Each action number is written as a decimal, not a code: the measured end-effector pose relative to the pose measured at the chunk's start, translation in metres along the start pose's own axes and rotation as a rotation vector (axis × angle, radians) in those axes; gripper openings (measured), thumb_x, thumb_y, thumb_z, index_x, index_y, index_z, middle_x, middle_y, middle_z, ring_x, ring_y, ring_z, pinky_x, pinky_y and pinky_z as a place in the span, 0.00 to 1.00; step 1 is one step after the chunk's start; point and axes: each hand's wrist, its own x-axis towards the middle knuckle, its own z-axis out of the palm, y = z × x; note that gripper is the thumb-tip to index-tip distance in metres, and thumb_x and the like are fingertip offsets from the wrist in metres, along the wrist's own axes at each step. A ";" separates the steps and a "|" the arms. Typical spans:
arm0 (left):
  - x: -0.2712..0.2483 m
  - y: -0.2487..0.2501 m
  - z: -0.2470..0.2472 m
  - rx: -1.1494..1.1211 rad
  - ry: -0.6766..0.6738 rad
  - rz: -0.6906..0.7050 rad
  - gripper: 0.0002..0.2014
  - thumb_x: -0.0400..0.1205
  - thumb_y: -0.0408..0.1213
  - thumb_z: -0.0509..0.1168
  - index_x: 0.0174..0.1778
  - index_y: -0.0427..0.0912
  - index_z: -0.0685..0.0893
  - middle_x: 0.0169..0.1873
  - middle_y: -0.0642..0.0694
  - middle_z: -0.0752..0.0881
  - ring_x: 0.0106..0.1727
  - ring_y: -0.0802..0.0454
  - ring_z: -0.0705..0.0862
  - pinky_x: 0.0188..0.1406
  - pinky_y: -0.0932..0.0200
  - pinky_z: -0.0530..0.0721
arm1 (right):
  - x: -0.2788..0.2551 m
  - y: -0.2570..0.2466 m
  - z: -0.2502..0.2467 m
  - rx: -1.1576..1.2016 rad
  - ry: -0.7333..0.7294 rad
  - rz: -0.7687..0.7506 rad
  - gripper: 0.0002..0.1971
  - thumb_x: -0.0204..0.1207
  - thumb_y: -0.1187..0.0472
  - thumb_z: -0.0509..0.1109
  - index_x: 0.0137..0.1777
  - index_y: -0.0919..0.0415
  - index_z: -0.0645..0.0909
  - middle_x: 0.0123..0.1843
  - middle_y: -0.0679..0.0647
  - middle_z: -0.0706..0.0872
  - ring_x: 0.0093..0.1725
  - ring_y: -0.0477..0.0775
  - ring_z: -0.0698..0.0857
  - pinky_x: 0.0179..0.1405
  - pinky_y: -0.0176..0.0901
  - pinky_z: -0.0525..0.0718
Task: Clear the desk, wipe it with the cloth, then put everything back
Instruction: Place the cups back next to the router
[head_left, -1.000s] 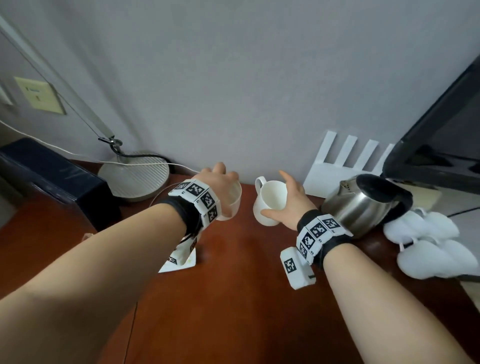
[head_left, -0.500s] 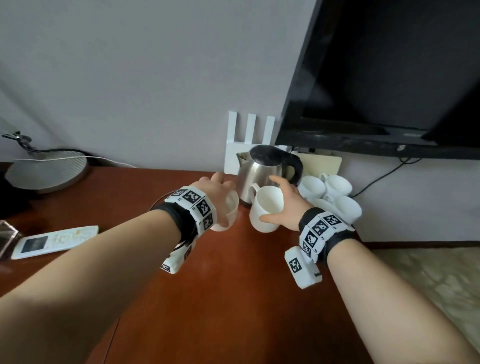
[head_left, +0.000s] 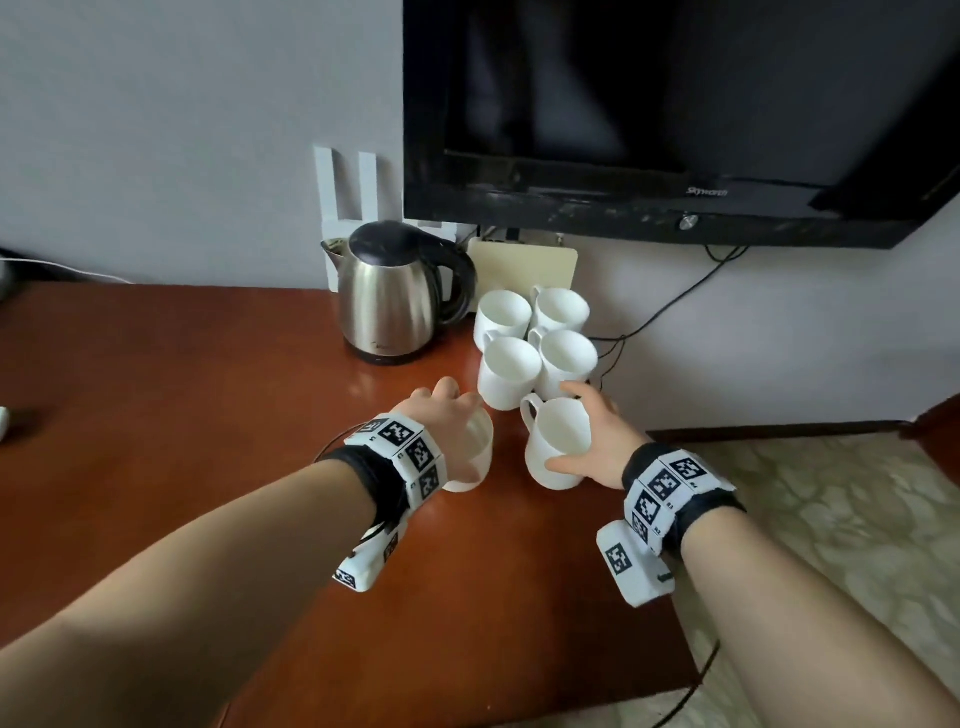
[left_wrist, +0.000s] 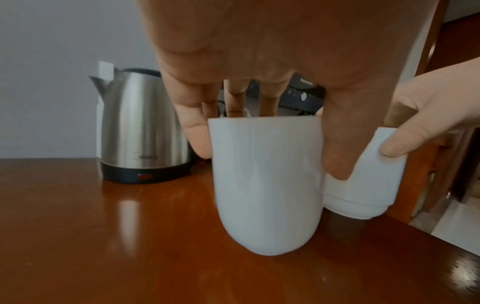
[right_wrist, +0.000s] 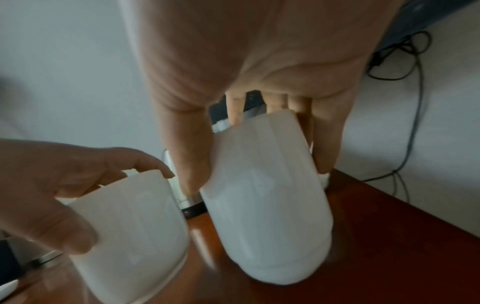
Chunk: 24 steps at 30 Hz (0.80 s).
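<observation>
My left hand (head_left: 460, 423) grips a white cup (head_left: 470, 460) from above, fingers over the rim and thumb down its side, as the left wrist view shows on the cup (left_wrist: 267, 185). My right hand (head_left: 589, 428) holds a white handled mug (head_left: 556, 447) round its body; the mug (right_wrist: 267, 201) is slightly tilted. Both are low over the brown desk (head_left: 208, 415), side by side, just in front of a cluster of several white mugs (head_left: 537, 338). Whether either touches the desk I cannot tell.
A steel kettle (head_left: 395, 296) stands at the back of the desk, left of the mug cluster. A black TV (head_left: 675, 114) hangs above, with cables (head_left: 670, 306) trailing down the wall. The desk's right edge (head_left: 670, 613) lies under my right forearm, with floor beyond.
Both hands carried their mugs rightward along the desk, past the kettle, to just in front of the mug cluster. The view swung right and the lamp base left it.
</observation>
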 end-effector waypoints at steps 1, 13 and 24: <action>0.004 0.008 0.003 0.000 -0.005 0.010 0.40 0.75 0.51 0.69 0.80 0.52 0.56 0.70 0.47 0.63 0.70 0.43 0.70 0.64 0.47 0.77 | 0.001 0.008 -0.001 -0.003 0.007 0.022 0.47 0.66 0.55 0.79 0.79 0.42 0.52 0.76 0.55 0.62 0.70 0.58 0.73 0.62 0.48 0.77; 0.031 0.055 0.024 -0.124 0.053 0.009 0.43 0.75 0.54 0.69 0.81 0.53 0.53 0.74 0.49 0.60 0.71 0.45 0.65 0.67 0.52 0.74 | 0.021 0.038 0.008 0.087 0.072 0.046 0.44 0.67 0.52 0.78 0.79 0.43 0.55 0.78 0.50 0.61 0.73 0.57 0.70 0.67 0.54 0.77; 0.027 0.043 0.024 -0.390 0.041 -0.068 0.44 0.74 0.45 0.74 0.82 0.54 0.55 0.76 0.48 0.59 0.72 0.45 0.69 0.66 0.52 0.77 | 0.014 0.039 0.025 0.361 0.218 0.183 0.47 0.68 0.63 0.78 0.82 0.48 0.52 0.80 0.55 0.59 0.76 0.60 0.67 0.71 0.54 0.71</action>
